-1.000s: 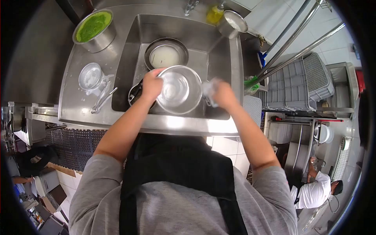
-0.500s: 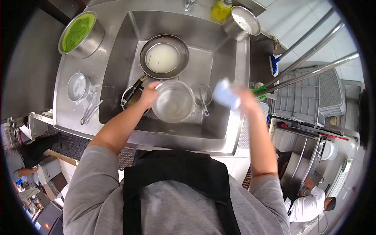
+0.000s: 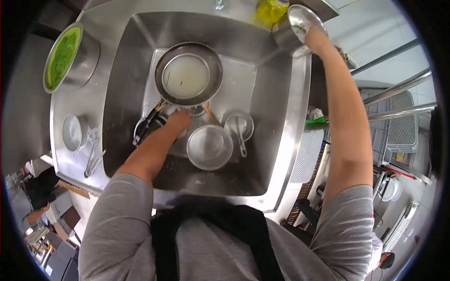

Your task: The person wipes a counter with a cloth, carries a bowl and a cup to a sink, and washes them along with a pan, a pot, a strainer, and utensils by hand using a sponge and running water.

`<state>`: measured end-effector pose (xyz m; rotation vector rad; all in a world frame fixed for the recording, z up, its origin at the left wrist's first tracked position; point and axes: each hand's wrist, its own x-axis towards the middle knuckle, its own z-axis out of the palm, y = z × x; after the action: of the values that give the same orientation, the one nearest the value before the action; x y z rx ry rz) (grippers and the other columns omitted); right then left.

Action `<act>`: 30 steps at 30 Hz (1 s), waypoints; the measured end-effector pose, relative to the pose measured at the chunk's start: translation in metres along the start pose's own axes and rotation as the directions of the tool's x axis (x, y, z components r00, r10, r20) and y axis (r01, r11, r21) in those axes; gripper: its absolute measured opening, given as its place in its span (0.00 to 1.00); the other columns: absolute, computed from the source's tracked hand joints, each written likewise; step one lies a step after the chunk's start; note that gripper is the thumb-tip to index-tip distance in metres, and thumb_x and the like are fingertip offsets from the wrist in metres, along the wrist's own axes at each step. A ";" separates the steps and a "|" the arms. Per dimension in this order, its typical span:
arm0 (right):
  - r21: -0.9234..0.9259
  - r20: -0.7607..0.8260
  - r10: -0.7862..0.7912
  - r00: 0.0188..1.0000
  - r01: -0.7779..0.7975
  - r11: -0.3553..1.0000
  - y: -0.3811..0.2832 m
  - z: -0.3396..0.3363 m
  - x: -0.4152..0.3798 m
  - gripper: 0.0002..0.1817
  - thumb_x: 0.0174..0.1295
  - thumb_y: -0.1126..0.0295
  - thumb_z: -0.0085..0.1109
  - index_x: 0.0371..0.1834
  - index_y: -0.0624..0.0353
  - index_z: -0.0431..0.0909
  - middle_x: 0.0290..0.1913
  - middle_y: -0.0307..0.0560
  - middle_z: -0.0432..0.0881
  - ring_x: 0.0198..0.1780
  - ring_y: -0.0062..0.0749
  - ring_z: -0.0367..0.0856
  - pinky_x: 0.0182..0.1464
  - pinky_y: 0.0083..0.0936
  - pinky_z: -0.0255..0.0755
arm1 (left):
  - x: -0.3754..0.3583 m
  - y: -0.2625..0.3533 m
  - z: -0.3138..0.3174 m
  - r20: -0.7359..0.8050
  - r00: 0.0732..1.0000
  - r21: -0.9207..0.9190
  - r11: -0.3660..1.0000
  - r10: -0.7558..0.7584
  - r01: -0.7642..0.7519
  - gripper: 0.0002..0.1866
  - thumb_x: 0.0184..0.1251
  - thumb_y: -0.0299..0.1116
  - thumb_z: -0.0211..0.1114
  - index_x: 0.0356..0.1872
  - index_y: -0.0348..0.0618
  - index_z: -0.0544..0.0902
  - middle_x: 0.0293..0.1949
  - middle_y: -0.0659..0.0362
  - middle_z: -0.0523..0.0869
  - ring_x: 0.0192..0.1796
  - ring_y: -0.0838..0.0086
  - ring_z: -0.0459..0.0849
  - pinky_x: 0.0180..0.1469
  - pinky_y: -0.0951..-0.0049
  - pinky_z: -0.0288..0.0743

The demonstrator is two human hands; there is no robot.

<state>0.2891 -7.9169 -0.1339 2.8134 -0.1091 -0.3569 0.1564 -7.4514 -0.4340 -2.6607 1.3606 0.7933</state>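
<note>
My left hand (image 3: pixel 180 121) is down in the sink, just below the frying pan (image 3: pixel 161 84), among handles and small utensils; its fingertips are hidden. Murky liquid stands in a bowl-like vessel inside that pan. Beside the hand sits a round metal bowl (image 3: pixel 209 147), not held by it. To the right of the bowl lies a small clear dish (image 3: pixel 232 122) with a spoon (image 3: pixel 241 138) across it. My right hand (image 3: pixel 316 40) reaches into a tall metal pot (image 3: pixel 286 37) with whitish contents at the sink's back right corner; its fingers cannot be made out.
A pot of green contents (image 3: pixel 89 61) stands on the left counter, near a small metal bowl (image 3: pixel 72 132) and tongs (image 3: pixel 92 161). A yellow liquid bottle (image 3: pixel 272 13) is behind the sink (image 3: pixel 262 117). Metal rails (image 3: pixel 403 86) and grey crates (image 3: pixel 403 117) stand right.
My left hand has let go of the metal bowl, which now sits lower in the sink. My right hand, which held a pale blue cloth-like thing, has moved up into the pot.
</note>
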 end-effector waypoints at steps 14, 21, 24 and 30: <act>0.276 -0.073 0.425 0.902 -0.391 0.878 -0.014 -0.046 -0.011 0.23 0.57 0.58 0.52 0.53 0.58 0.77 0.50 0.59 0.81 0.53 0.50 0.80 0.55 0.41 0.72 | 0.005 0.009 0.042 0.006 0.953 0.343 0.895 0.302 -0.286 0.10 0.60 0.32 0.57 0.38 0.46 0.85 0.48 0.50 0.83 0.52 0.56 0.79 0.54 0.55 0.74; 0.994 0.066 0.655 0.753 0.006 -0.106 -0.025 -0.044 -0.097 0.24 0.61 0.56 0.52 0.52 0.64 0.74 0.47 0.57 0.82 0.46 0.45 0.83 0.45 0.36 0.77 | -0.081 0.018 -0.122 0.341 0.934 0.250 0.948 0.103 -0.195 0.09 0.61 0.34 0.57 0.36 0.48 0.85 0.36 0.56 0.87 0.41 0.62 0.86 0.42 0.60 0.78; 0.771 0.099 0.254 0.962 0.087 -0.630 -0.080 -0.003 -0.169 0.29 0.61 0.55 0.53 0.60 0.63 0.66 0.50 0.54 0.80 0.44 0.44 0.83 0.42 0.34 0.78 | -0.124 0.017 -0.198 0.141 0.984 0.025 0.994 -0.110 0.107 0.13 0.66 0.34 0.54 0.49 0.48 0.79 0.34 0.55 0.86 0.36 0.65 0.86 0.35 0.61 0.77; 0.755 -0.435 0.002 0.900 0.364 0.546 -0.283 0.014 -0.267 0.28 0.49 0.72 0.62 0.57 0.55 0.73 0.55 0.59 0.71 0.58 0.52 0.69 0.59 0.37 0.66 | -0.149 0.094 -0.203 0.183 0.983 -0.953 -0.242 0.020 0.182 0.15 0.71 0.30 0.51 0.57 0.49 0.67 0.27 0.66 0.71 0.23 0.80 0.67 0.23 0.78 0.62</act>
<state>0.0377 -7.6220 -0.1712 3.7969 0.1736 0.3549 0.0974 -7.4526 -0.1723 -3.1651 0.0540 3.1502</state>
